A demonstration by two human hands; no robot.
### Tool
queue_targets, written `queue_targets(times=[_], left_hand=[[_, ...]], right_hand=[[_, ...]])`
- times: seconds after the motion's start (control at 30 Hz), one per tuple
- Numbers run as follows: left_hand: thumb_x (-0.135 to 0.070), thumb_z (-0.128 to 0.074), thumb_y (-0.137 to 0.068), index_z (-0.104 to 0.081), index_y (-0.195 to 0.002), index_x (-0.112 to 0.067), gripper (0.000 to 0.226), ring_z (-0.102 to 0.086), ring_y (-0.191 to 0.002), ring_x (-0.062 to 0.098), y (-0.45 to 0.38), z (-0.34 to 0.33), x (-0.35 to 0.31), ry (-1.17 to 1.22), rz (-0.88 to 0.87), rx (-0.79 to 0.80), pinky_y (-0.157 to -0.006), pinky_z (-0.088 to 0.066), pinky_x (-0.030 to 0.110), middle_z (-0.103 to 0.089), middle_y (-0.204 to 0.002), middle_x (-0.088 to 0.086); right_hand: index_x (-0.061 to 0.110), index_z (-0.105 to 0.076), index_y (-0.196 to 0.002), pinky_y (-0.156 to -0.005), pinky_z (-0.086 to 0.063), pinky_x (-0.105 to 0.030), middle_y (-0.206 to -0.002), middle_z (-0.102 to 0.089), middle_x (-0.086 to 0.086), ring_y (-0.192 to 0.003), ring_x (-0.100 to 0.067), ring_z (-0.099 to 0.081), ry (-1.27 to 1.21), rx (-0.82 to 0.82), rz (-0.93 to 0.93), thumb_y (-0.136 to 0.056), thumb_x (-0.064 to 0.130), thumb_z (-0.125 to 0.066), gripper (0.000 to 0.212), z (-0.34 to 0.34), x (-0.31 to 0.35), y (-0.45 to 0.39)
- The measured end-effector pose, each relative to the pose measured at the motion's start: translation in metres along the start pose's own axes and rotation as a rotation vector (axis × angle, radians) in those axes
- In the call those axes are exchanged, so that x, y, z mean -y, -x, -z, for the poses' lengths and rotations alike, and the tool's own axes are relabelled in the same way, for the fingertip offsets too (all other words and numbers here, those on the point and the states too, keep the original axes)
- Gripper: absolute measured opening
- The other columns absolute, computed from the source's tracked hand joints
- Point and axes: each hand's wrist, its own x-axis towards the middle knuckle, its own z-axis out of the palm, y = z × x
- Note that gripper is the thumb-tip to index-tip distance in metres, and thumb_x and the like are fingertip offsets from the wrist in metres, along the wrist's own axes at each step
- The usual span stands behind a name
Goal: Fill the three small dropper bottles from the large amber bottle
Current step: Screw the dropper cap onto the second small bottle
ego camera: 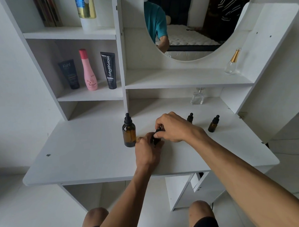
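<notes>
Nearest me, my left hand (147,148) is clamped around the body of a small dropper bottle (156,138) on the counter (89,160). Just above it at 1 o'clock, my right hand (173,127) has its fingers (159,134) pinched on what I take to be that bottle's black cap, though the hands hide most of it. I judge this as unscrewing the first bottle: keep the left grip firm and upright, twist only with the right fingertips, and lift the dropper straight out so nothing tips. The large amber bottle (129,132) stands capped just beside my left hand at 10 o'clock, close enough to knock. Farther off, at 2 o'clock, the two other dropper bottles (190,118) (213,124) stand capped, apart from each other.
</notes>
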Motion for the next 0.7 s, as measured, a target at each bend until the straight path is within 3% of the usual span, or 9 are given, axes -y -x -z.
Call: queue_targets(times=[0.17,0.27,0.33,0.4,0.47,0.53,0.7], left_hand=[[-0.03,-0.076,-0.084,-0.071,-0.1,-0.016,0.022,-0.047,-0.06,0.009,0.0002,0.0007,0.0004,-0.015,-0.02,-0.003,-0.05,-0.032,0.012,-0.068,-0.078,-0.002],[-0.03,-0.076,-0.084,-0.071,-0.098,-0.016,0.02,-0.048,-0.058,0.009,0.0,0.0003,0.0009,-0.01,-0.024,-0.007,-0.051,-0.031,0.014,-0.066,-0.073,-0.005],[-0.028,-0.076,-0.084,-0.071,-0.096,-0.015,0.018,-0.047,-0.054,0.004,0.0004,0.0007,-0.0002,-0.005,-0.03,-0.008,-0.05,-0.033,0.012,-0.059,-0.068,-0.008],[-0.028,-0.076,-0.085,-0.071,-0.098,-0.015,0.019,-0.047,-0.054,0.002,0.0005,0.0015,-0.0009,-0.002,-0.036,-0.006,-0.05,-0.035,0.009,-0.059,-0.07,-0.008],[-0.029,-0.076,-0.085,-0.071,-0.099,-0.015,0.02,-0.046,-0.054,0.002,0.0004,0.0019,-0.0009,-0.005,-0.032,-0.004,-0.051,-0.035,0.009,-0.058,-0.07,-0.007],[-0.028,-0.076,-0.085,-0.07,-0.097,-0.015,0.019,-0.045,-0.052,0.002,0.0006,0.0014,-0.0004,-0.009,-0.027,-0.002,-0.05,-0.035,0.01,-0.054,-0.066,-0.009],[-0.029,-0.075,-0.085,-0.07,-0.092,-0.016,0.016,-0.049,-0.057,0.012,0.0007,0.0009,-0.0001,-0.011,-0.043,-0.014,-0.049,-0.03,0.017,-0.065,-0.07,-0.003]], right_hand=[[0.027,-0.07,-0.109,-0.079,-0.055,-0.036,-0.096,-0.068,0.001,-0.088,-0.022,-0.064,-0.026,0.016,0.008,-0.084,0.027,-0.076,0.027,0.0,-0.0041,0.0016],[0.02,-0.071,-0.097,-0.071,-0.055,-0.036,-0.087,-0.066,0.0,-0.082,-0.023,-0.064,-0.004,-0.028,-0.016,-0.083,0.039,-0.077,0.024,-0.0011,-0.0038,0.0022],[0.021,-0.069,-0.102,-0.072,-0.054,-0.035,-0.09,-0.065,0.002,-0.084,-0.021,-0.063,-0.008,-0.034,-0.011,-0.082,0.041,-0.078,0.03,-0.0012,-0.0034,0.0025],[0.025,-0.068,-0.113,-0.077,-0.052,-0.034,-0.097,-0.064,0.002,-0.091,-0.021,-0.062,-0.032,-0.005,0.016,-0.082,0.031,-0.078,0.033,-0.0011,-0.0042,0.0024],[0.025,-0.07,-0.109,-0.079,-0.054,-0.035,-0.098,-0.066,0.001,-0.091,-0.022,-0.064,-0.031,0.01,0.023,-0.084,0.025,-0.077,0.026,-0.0016,-0.0058,0.0016],[0.021,-0.071,-0.099,-0.077,-0.057,-0.039,-0.095,-0.067,-0.002,-0.086,-0.023,-0.065,-0.005,-0.004,0.005,-0.085,0.031,-0.076,0.018,-0.0022,-0.0066,0.0015],[0.014,-0.067,-0.095,-0.073,-0.056,-0.04,-0.095,-0.062,-0.006,-0.083,-0.028,-0.063,0.117,-0.025,-0.015,-0.086,0.048,-0.071,0.035,-0.0031,-0.0023,0.0016]])
